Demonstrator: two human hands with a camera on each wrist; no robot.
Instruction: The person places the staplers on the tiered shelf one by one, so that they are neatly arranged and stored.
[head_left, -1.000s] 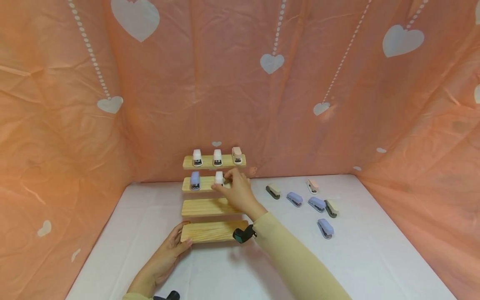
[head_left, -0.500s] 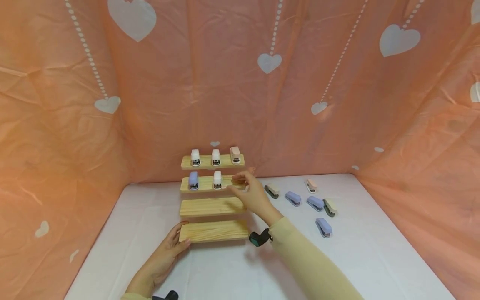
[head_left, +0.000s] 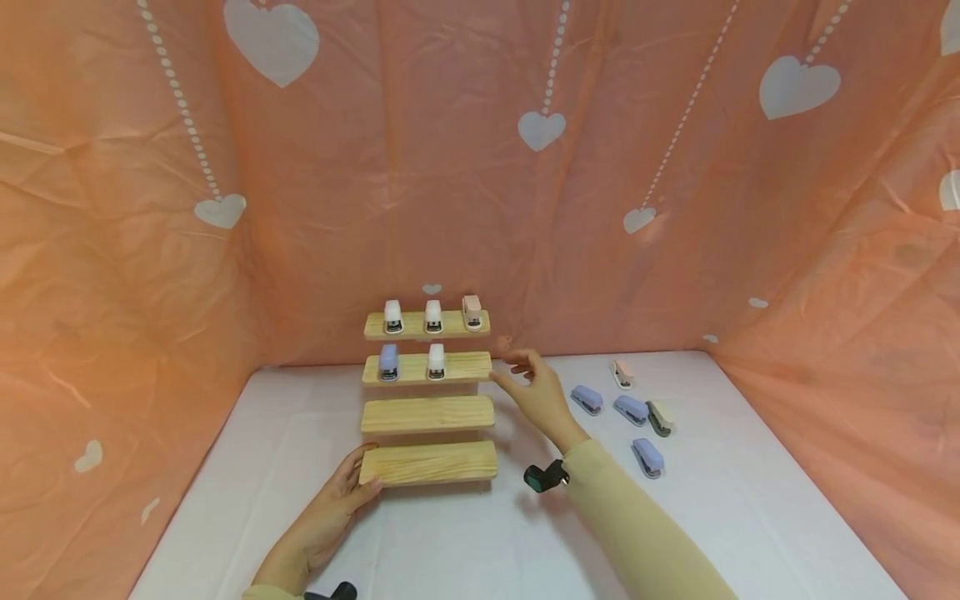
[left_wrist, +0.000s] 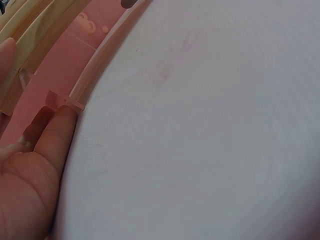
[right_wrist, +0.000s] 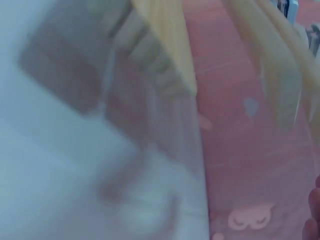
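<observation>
A four-tier wooden display rack [head_left: 429,463] stands against the back. My left hand [head_left: 330,507] grips the left end of its lowest board, thumb on the front. In the left wrist view, fingers [left_wrist: 59,131] touch a clear support. Two white staplers and a pink stapler [head_left: 472,312] stand on the top board. The second board bears a purple stapler [head_left: 388,362] and a white stapler [head_left: 437,362]. My right hand [head_left: 546,402] is just right of that board, fingers loosely bent, holding nothing. The right wrist view is blurred and shows only fingertips at its edge.
On the white tabletop [head_left: 465,550] at right lie several staplers: a pink stapler [head_left: 622,374], purple ones and a green-grey stapler [head_left: 660,417]. Another green-grey one is hidden behind my right hand. An orange curtain [head_left: 450,192] with hearts encloses the back and sides.
My right hand has let go of the white stapler on the second board and moved right, off the rack. My left hand has stayed at the lowest board.
</observation>
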